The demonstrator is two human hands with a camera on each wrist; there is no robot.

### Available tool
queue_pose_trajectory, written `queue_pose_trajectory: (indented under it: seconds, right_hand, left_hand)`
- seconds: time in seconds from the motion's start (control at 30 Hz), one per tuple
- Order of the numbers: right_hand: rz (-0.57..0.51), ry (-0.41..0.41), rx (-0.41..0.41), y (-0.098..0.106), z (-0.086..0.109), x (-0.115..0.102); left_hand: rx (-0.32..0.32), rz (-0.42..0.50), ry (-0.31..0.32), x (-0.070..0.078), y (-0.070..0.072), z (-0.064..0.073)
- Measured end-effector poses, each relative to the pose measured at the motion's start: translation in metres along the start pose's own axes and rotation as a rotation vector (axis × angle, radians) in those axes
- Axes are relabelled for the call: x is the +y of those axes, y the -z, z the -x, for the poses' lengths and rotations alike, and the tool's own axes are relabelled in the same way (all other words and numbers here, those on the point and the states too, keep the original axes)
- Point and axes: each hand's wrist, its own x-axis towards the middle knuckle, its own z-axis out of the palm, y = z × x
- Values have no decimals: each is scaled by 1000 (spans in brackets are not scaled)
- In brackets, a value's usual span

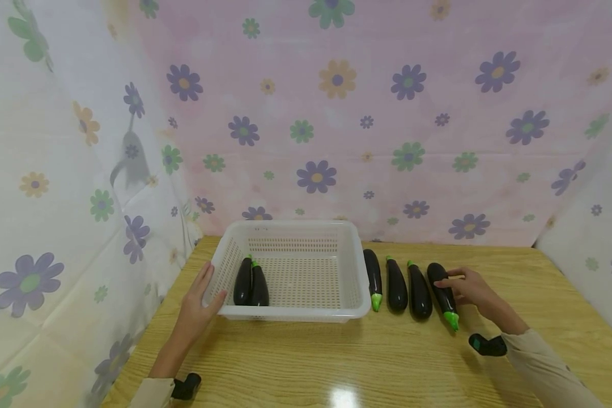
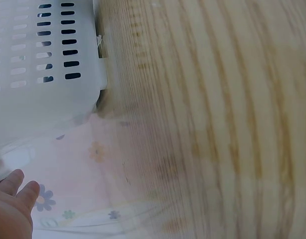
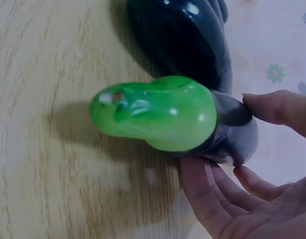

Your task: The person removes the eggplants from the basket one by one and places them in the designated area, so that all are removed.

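In the head view a white plastic basket (image 1: pixel 306 313) with slotted walls stands on the table. Two dark eggplants (image 1: pixel 259 286) lie inside it, at its left end. My left hand (image 1: pixel 196 306) rests at the basket's left front corner, its fingers fairly straight along the side. Right of the basket several eggplants (image 1: pixel 396 286) lie in a row. My right hand (image 1: pixel 471 292) grips the rightmost eggplant (image 1: pixel 442 292), thumb on one side and fingers on the other. Its bright green stem end (image 3: pixel 163 114) faces the right wrist camera.
A wooden table (image 1: pixel 285 362) bears everything. Flower-patterned cloth (image 1: pixel 296 124) hangs behind it and at both sides. Black devices are strapped at both wrists, such as the right wrist device (image 1: pixel 487 344). Another eggplant (image 3: pixel 185 40) lies close beside the gripped one.
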Motion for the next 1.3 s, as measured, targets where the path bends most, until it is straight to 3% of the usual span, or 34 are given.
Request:
queue_pose_trajectory:
  seconds: [0.57,1.07,1.3]
  right_hand:
    - [46,14,111,-4,0,0]
    - [-3,32,88,-3,-5,0]
    - [71,58,126,-2,2,-6]
  left_hand:
    - [-6,-4,-8,3,0,-1]
    - [4,-13,-12,0,0,1]
    - [-7,-14,-7,1,0,1]
